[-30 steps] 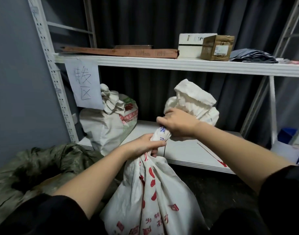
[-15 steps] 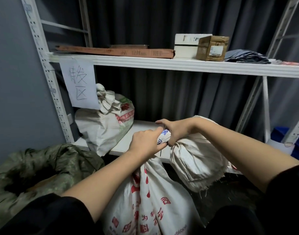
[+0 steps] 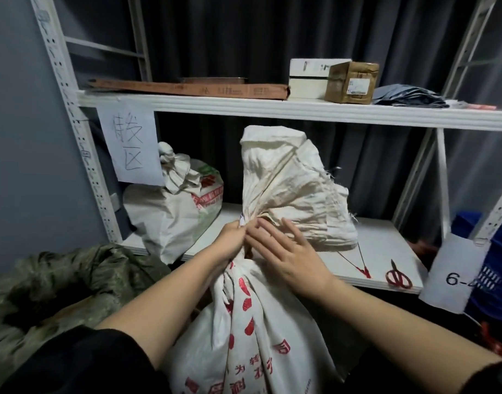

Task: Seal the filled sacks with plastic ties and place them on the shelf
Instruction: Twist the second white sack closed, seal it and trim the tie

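Sack [image 3: 252, 331], near centre below the lower shelf [image 3: 386, 251]: my left hand [image 3: 232, 240] grips its gathered neck, my right hand [image 3: 284, 251] rests flat, fingers straight, against the flared top. Sealing step; next I judge a tie must be cinched there.

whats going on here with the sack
A person is closing a filled sack in front of a shelf. The left hand grips its gathered neck, while the right hand rests open against the loose top, which stands up above the grip. No tie shows on it yet. Another tied sack sits on the shelf, where scissors lie too.
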Action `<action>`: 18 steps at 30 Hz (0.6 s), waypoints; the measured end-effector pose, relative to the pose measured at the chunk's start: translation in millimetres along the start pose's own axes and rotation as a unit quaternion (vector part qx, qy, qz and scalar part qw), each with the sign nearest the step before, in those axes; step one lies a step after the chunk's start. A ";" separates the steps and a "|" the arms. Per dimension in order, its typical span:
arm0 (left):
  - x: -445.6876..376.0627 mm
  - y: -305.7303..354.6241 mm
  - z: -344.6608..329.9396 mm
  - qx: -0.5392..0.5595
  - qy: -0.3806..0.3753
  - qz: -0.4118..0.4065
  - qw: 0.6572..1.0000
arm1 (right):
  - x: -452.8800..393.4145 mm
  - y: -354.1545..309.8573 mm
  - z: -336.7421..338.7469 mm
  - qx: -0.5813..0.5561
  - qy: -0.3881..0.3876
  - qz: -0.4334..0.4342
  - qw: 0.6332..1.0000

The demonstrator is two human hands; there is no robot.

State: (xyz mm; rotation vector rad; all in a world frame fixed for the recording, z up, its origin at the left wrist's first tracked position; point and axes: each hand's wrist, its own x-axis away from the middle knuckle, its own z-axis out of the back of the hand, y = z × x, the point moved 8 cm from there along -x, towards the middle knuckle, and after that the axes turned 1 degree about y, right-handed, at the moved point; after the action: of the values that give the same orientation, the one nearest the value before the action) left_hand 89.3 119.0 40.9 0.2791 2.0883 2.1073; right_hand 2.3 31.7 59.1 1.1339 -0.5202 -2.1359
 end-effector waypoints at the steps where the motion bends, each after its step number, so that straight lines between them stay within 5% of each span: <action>1: -0.9 -2.2 2.8 0.021 0.014 0.014 1.000 | 6.2 5.9 -6.9 0.031 -0.010 -0.004 0.999; 7: 4.9 -7.3 -15.5 -0.046 -0.086 0.042 0.994 | -19.6 50.3 -20.7 0.123 0.006 0.040 0.992; 11: 9.2 -6.4 -31.4 -0.081 -0.161 0.031 0.983 | -51.6 59.8 -18.9 0.081 -0.001 0.180 0.980; 14: 5.6 -1.1 -30.6 -0.146 -0.147 -0.001 0.978 | -68.5 53.3 -13.7 -0.001 -0.036 0.250 0.968; 18: 0.1 -8.0 -6.6 -0.228 -0.026 -0.024 0.973 | -73.9 79.6 -17.9 -0.011 -0.073 0.162 0.984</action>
State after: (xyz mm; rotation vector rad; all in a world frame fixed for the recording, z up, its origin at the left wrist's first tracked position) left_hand 87.5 112.7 32.9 0.2132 1.5035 2.4357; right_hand 76.5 27.0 140.3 0.8204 -0.6955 -1.9418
